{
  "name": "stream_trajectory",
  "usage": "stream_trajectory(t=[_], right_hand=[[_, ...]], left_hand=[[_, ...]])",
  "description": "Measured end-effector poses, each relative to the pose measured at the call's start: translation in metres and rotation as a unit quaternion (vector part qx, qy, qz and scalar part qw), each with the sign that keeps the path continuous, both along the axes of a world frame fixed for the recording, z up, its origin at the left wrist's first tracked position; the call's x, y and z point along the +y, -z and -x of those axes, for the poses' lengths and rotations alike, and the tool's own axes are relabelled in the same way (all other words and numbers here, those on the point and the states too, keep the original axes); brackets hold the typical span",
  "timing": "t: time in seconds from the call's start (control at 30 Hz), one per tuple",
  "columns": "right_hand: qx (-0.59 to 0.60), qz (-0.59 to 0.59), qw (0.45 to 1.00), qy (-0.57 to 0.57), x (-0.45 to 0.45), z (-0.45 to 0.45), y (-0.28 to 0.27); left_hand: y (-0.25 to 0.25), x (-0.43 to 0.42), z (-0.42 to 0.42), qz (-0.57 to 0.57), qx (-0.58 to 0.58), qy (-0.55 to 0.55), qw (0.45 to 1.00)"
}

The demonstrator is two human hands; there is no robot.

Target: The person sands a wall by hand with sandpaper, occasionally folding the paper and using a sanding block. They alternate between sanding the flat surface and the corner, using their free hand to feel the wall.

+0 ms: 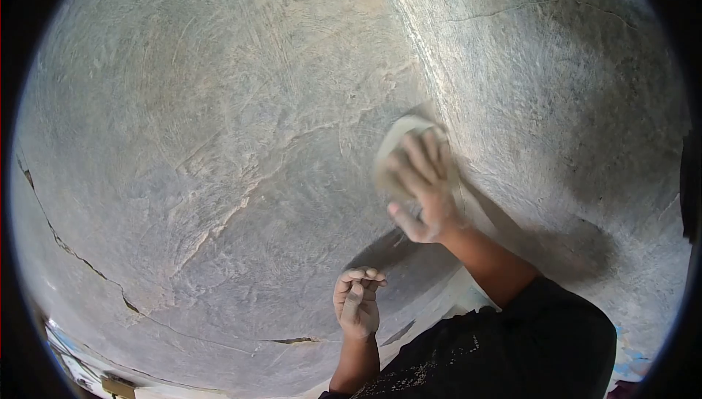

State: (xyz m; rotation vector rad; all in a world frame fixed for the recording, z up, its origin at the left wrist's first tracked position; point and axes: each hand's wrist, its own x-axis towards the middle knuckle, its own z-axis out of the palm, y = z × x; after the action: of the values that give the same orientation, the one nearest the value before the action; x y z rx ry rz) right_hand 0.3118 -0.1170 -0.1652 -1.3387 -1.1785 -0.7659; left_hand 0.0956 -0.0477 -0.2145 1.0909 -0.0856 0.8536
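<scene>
My right hand (424, 168), dusty and blurred by motion, lies over a pale rounded pad (391, 152) against the rough grey plaster surface (278, 106). Its fingers stretch across the pad and the thumb sticks out to the left. The pad's exact kind is not clear. It is beside the pale raised ridge (431, 62) that runs down the surface. Lower down, my left hand (357, 302) is raised near the plaster, fingers loosely curled and thumb slightly apart from the fingertips. Grey dust coats it, and nothing shows in it.
A long crack (91, 267) crosses the lower left, and a shorter gap (292, 340) lies below. A rough broken plaster edge (227, 223) runs diagonally through the middle. At the bottom left corner, a brownish box-like object (118, 387) is partly visible. Shadows fall on the right side.
</scene>
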Motion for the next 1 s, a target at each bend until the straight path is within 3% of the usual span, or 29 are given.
stream_trajectory(t=[0.07,0.13,0.2,0.3,0.33,0.4,0.43,0.53,0.57,0.67,0.7,0.8,0.83,0.93,0.97,1.0], right_hand=[[0.052,-0.047,0.998,0.004,0.000,0.017,0.002],[-0.159,0.156,0.974,-0.050,-0.004,0.029,0.008],[-0.194,0.211,0.956,-0.070,-0.007,0.022,0.010],[0.003,-0.035,0.999,-0.007,0.007,-0.005,0.002],[0.002,-0.034,0.999,-0.010,0.007,0.001,0.001],[-0.072,0.126,0.989,0.003,0.002,0.022,0.000],[-0.174,0.138,0.974,-0.052,0.004,0.022,0.009],[-0.144,0.077,0.986,-0.041,0.006,-0.009,0.011],[-0.041,-0.013,0.999,-0.005,0.006,-0.012,0.008],[-0.036,0.076,0.996,-0.024,-0.001,0.007,0.006],[-0.137,0.102,0.984,-0.054,0.002,0.013,0.017],[-0.171,0.053,0.974,-0.137,0.013,-0.018,0.036],[-0.092,0.001,0.994,-0.067,0.012,-0.024,0.039],[-0.048,-0.022,0.998,-0.019,0.017,0.002,0.030],[-0.143,0.011,0.986,-0.090,0.012,0.009,0.032],[-0.141,0.007,0.986,-0.087,0.012,0.006,0.035]], left_hand=[[0.003,0.001,-0.001,0.009,0.007,0.001,1.000],[0.003,0.001,0.000,0.015,0.024,0.007,1.000],[0.002,0.000,-0.003,0.010,0.011,0.005,1.000],[0.003,0.000,-0.002,0.008,0.006,0.003,1.000],[0.003,-0.002,-0.002,0.009,0.005,0.000,1.000],[0.001,-0.002,-0.002,0.037,0.032,-0.003,0.999],[0.002,-0.001,-0.002,0.036,0.035,-0.002,0.999],[0.004,0.001,-0.004,0.038,0.023,-0.007,0.999],[0.002,-0.001,-0.004,0.033,0.023,-0.012,0.999],[-0.001,-0.006,-0.009,0.027,0.029,-0.020,0.999],[-0.002,-0.007,-0.010,0.023,0.037,-0.014,0.999],[0.000,-0.008,-0.015,0.025,0.029,-0.005,0.999],[-0.001,-0.009,-0.016,0.026,0.028,-0.004,0.999],[0.001,-0.013,-0.018,0.024,0.035,-0.006,0.999],[0.004,-0.012,-0.020,0.033,0.022,0.002,0.999],[0.005,-0.010,-0.021,0.040,0.008,0.011,0.999]])
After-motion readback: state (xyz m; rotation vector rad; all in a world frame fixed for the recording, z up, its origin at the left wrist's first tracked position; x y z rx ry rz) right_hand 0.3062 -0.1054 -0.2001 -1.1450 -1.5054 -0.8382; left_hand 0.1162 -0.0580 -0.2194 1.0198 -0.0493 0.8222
